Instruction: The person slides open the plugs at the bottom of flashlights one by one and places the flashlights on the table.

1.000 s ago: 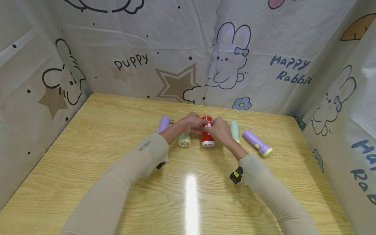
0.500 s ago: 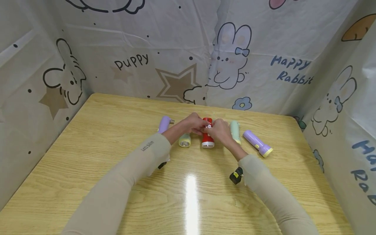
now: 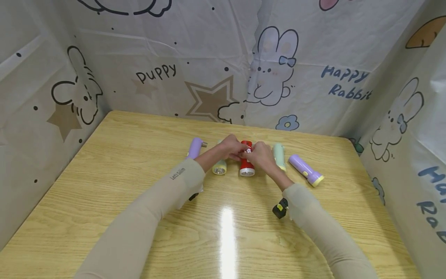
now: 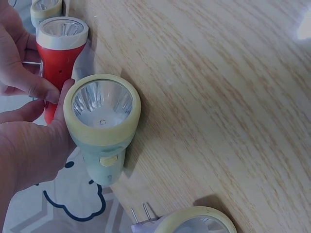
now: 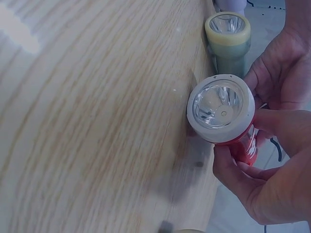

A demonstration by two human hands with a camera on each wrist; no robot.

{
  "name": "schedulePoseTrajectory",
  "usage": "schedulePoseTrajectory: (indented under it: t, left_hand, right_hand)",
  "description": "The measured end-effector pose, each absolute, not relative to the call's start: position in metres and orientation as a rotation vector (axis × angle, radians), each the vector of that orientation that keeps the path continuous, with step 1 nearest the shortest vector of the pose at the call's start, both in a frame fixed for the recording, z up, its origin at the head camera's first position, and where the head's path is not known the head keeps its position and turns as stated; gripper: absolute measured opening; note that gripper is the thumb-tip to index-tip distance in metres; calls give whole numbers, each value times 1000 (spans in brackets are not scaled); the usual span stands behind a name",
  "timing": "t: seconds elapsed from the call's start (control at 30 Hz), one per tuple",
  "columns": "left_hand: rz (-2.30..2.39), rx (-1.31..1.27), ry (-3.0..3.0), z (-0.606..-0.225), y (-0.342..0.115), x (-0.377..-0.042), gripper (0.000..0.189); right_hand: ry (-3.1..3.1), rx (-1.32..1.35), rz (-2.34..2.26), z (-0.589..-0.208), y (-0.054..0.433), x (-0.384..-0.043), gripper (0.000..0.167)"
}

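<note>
A red flashlight (image 3: 247,166) with a white rim sits between both hands near the table's back edge, its lens facing me. My right hand (image 3: 262,155) grips its body from the right, fingers and thumb around it in the right wrist view (image 5: 277,179). On the opposite side, my left hand (image 3: 231,147) holds it with thumb and fingers at the rear part; the fingers (image 4: 65,99) reach behind it in the left wrist view. Just left lies a pale green flashlight (image 4: 104,167) with a yellow rim, close beside the left hand and partly covered by that arm.
At the left, a purple flashlight (image 3: 195,147) has two metal prongs sticking out. Right of my hands lie another green flashlight (image 3: 278,155) and a purple one (image 3: 304,169). A printed cloth (image 3: 209,58) rises behind the wooden table (image 3: 146,135).
The red flashlight has come slightly toward me, and more of its lens shows. My left forearm has shifted a little to the right. Both hands keep hold; the other flashlights stay put.
</note>
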State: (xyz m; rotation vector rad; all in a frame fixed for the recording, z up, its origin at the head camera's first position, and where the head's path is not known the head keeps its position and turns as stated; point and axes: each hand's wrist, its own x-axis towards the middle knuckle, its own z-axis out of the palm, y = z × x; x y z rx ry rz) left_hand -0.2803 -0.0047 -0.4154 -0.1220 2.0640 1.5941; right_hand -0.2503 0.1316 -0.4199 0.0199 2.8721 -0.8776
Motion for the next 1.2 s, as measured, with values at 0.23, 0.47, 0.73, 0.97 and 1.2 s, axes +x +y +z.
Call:
schedulePoseTrajectory:
  t: [0.23, 0.47, 0.73, 0.97, 1.2]
  left_hand:
    - [1600, -112, 2027, -412, -5, -280, 30]
    - [1598, -122, 2002, -408, -4, -278, 41]
    - [1585, -150, 1995, -410, -4, -280, 50]
    - [1553, -169, 2020, -412, -2, -282, 50]
    - [1540, -165, 2056, -416, -1, -282, 46]
  right_hand:
    - [2886, -8, -873, -420, 132, -251, 50]
    - [2878, 2, -870, -421, 132, -253, 50]
    - [2867, -5, -847, -422, 133, -254, 49]
    - [2887, -82, -857, -425, 136, -254, 53]
    - [2880, -135, -852, -424, 138, -252, 56]
